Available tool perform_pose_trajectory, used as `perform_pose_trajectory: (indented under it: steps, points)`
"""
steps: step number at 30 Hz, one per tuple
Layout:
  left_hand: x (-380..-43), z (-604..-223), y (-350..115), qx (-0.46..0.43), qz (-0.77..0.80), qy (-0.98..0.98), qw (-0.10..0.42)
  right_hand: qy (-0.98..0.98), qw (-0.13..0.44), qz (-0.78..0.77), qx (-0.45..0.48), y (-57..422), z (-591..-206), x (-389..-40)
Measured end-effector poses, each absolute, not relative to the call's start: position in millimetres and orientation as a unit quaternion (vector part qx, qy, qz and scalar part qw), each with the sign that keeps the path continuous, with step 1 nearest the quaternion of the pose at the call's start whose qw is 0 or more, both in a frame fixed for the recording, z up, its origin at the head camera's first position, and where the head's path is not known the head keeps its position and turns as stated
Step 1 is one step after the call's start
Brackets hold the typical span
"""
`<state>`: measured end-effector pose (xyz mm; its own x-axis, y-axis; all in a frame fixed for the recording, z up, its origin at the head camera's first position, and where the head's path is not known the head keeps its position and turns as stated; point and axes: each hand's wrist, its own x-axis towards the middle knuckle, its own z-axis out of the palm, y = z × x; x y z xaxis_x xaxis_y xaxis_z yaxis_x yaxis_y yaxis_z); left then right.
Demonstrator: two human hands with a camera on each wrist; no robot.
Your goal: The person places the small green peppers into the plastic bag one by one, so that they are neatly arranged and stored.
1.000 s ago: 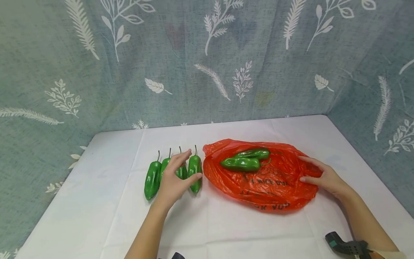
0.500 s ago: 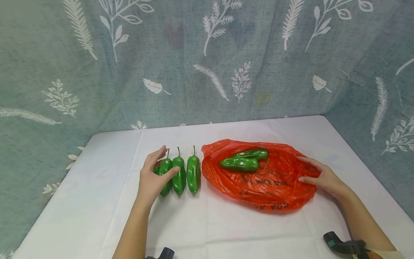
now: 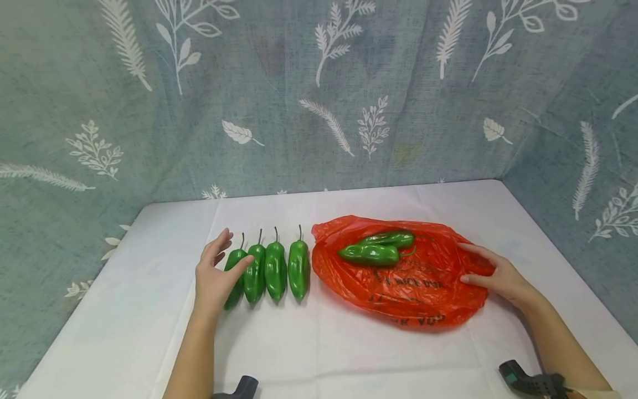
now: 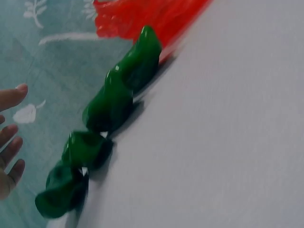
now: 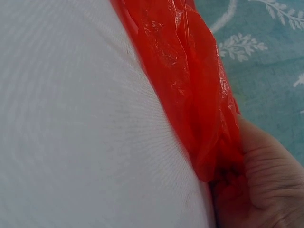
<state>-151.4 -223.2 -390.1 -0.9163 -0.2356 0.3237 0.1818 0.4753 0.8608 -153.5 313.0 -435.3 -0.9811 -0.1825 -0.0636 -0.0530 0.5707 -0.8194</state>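
Note:
Several glossy green peppers with thin stems lie side by side on the table, seen in the head view. My left hand (image 3: 214, 274) is at the leftmost pepper (image 3: 236, 291), thumb and fingers spread apart with nothing gripped; it covers part of that pepper. The rightmost pepper (image 3: 299, 270) lies nearest the red plastic bag (image 3: 413, 310). Two more peppers rest on the bag's red plastic, a front pepper (image 3: 369, 254) and another pepper (image 3: 394, 238) behind it. My right hand (image 3: 505, 280) holds the bag's right edge, its thumb on the plastic in the right wrist view (image 5: 270, 166).
A white cloth (image 3: 319, 349) covers the table. Blue-green fabric (image 3: 279, 94) with white leaf prints hangs behind and at both sides. Black wrist devices show at the front, including the right wrist device (image 3: 530, 379).
My left hand has moved left across the row of peppers to the leftmost one, uncovering the others. My right hand, the bag and the two peppers on it stay in place.

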Motion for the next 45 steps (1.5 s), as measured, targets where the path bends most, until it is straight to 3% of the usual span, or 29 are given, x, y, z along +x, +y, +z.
perform_pose_trajectory:
  steps: [8, 23, 45]
  points:
    - [-155, -404, -244, 0.069, -0.507, -0.843, 0.162, 0.884, 0.07, -0.457, -0.067, 312, -433, -154]
    - [-159, -427, -255, 0.07, -0.499, -0.857, 0.11, 0.879, 0.066, -0.467, -0.063, 312, -437, -151]
    - [-156, -426, -258, 0.094, -0.447, -0.889, -0.008, 0.881, 0.068, -0.463, -0.071, 313, -436, -152]
